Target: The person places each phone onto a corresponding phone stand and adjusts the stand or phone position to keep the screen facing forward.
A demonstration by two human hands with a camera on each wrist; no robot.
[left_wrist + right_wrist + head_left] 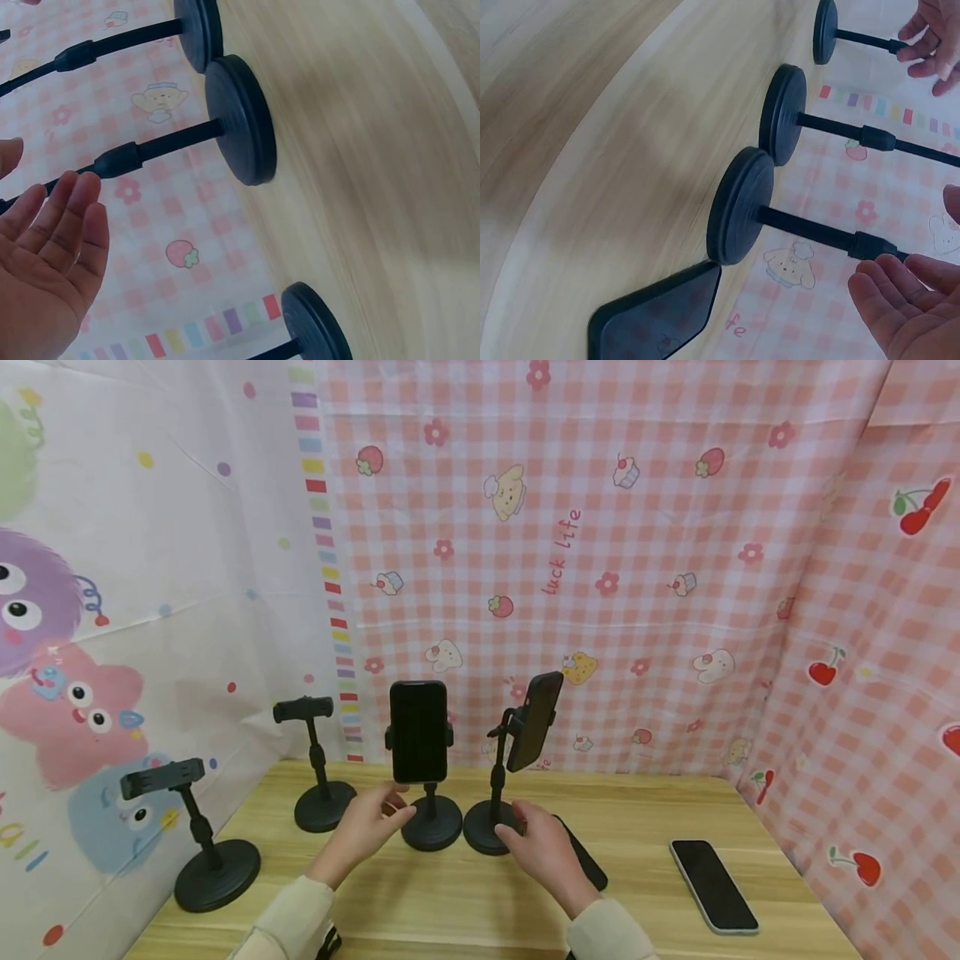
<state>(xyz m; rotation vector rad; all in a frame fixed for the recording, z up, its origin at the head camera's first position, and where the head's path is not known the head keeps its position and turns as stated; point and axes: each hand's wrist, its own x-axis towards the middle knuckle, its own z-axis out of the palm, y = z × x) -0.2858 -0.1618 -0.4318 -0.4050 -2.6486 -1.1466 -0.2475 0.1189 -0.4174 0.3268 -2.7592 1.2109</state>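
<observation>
Two black stands hold phones side by side in the head view. The left phone (418, 732) faces forward above its round base (432, 823); the right phone (536, 722) is turned sideways above its base (480, 828). My left hand (367, 825) is beside the left stand, fingers loosely bent and holding nothing. Just right of the other stand's base is my right hand (546, 850), also holding nothing. The left wrist view shows the left hand (56, 255) near a stand's pole (176, 140). In the right wrist view the right hand (907, 304) is close to a pole (810, 227).
Two stands without phones are at the left, one nearer (217, 875) and one farther back (324, 806). A dark phone (588, 860) lies partly behind my right hand, and a light-edged phone (714, 887) lies farther right on the wooden table (645, 827). Patterned cloths hang behind and beside it.
</observation>
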